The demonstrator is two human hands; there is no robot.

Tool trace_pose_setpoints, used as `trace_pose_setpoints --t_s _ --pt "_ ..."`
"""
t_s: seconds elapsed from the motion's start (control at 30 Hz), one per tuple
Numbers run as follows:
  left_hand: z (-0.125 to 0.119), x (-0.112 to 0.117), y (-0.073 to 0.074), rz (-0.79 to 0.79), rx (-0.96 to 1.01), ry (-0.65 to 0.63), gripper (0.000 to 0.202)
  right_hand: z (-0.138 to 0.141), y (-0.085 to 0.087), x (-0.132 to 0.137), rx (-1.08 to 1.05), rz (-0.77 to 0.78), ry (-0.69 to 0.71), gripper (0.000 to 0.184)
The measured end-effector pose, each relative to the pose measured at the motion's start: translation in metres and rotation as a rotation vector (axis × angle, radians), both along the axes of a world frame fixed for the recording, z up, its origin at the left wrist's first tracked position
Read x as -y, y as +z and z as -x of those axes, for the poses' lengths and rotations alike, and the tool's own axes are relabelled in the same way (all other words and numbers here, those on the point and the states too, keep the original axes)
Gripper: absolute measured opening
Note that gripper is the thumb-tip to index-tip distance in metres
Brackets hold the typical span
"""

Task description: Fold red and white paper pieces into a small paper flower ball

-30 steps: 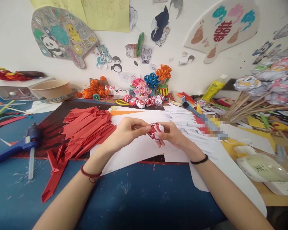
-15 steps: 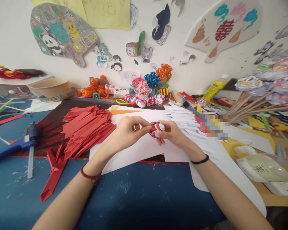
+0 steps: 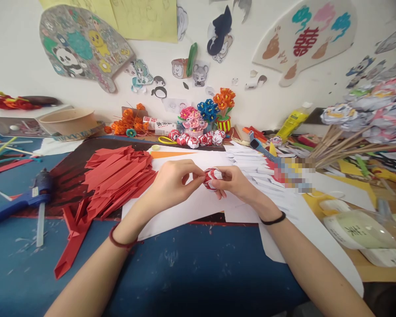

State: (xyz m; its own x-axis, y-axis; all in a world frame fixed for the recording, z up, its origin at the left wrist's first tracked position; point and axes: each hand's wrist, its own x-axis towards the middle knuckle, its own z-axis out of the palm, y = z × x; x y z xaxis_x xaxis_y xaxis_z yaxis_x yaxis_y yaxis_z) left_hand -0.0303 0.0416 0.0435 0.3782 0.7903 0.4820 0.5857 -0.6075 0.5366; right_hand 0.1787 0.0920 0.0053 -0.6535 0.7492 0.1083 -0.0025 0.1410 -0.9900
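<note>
A small red and white folded paper ball (image 3: 211, 177) is held between both my hands above white sheets of paper (image 3: 198, 207). My left hand (image 3: 173, 182) pinches its left side with thumb and fingertips. My right hand (image 3: 236, 182) wraps round its right side, fingers curled. A heap of folded red paper strips (image 3: 119, 176) lies just left of my left hand. A fan of folded white paper strips (image 3: 251, 165) lies behind my right hand.
A blue glue gun (image 3: 23, 200) lies at the left on the blue table (image 3: 191, 273). Several finished paper balls (image 3: 196, 140) and paper flower pots (image 3: 206, 112) stand at the back. Stick-mounted paper flowers (image 3: 366, 116) lean in from the right. A clear plastic bag (image 3: 359, 231) lies at the right.
Both hands have kept their hold on the paper ball and shifted slightly, turning it between the fingers. Nothing else has moved.
</note>
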Motion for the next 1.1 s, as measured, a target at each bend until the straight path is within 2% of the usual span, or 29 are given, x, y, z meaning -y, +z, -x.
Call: trace_pose_setpoints --t_s 0.3,0.4,0.57,0.73,0.83,0.9,0.97,1.0,1.1 --pt "0.001 0.000 -0.005 -0.128 -0.105 0.049 0.014 0.001 -0.005 -0.003 0.035 -0.011 -0.037 0.033" --pt "-0.003 0.000 -0.012 -0.257 -0.175 0.083 0.018 0.002 -0.007 -0.003 0.034 -0.006 -0.047 0.034" --pt "-0.009 0.002 -0.023 -0.541 -0.425 0.155 0.029 0.006 -0.009 -0.001 -0.007 0.004 -0.046 0.033" --pt "-0.010 0.004 -0.025 -0.645 -0.488 0.192 0.029 0.005 -0.009 -0.002 -0.046 0.019 -0.042 0.032" --pt "-0.010 0.003 -0.019 -0.533 -0.372 0.204 0.026 0.003 -0.009 -0.004 -0.037 0.021 -0.023 0.031" --pt "-0.009 0.002 -0.013 -0.341 -0.158 0.182 0.020 0.001 -0.009 -0.005 -0.033 0.014 -0.011 0.030" --pt "-0.006 0.000 -0.006 -0.066 0.024 0.098 0.016 -0.001 -0.008 -0.006 -0.039 0.004 0.008 0.028" --pt "-0.004 -0.001 -0.002 0.056 0.082 0.052 0.015 -0.002 -0.008 -0.006 -0.046 0.000 0.022 0.027" --pt "0.001 -0.004 0.004 0.281 0.202 -0.004 0.020 -0.002 -0.007 -0.005 -0.062 -0.001 0.063 0.024"
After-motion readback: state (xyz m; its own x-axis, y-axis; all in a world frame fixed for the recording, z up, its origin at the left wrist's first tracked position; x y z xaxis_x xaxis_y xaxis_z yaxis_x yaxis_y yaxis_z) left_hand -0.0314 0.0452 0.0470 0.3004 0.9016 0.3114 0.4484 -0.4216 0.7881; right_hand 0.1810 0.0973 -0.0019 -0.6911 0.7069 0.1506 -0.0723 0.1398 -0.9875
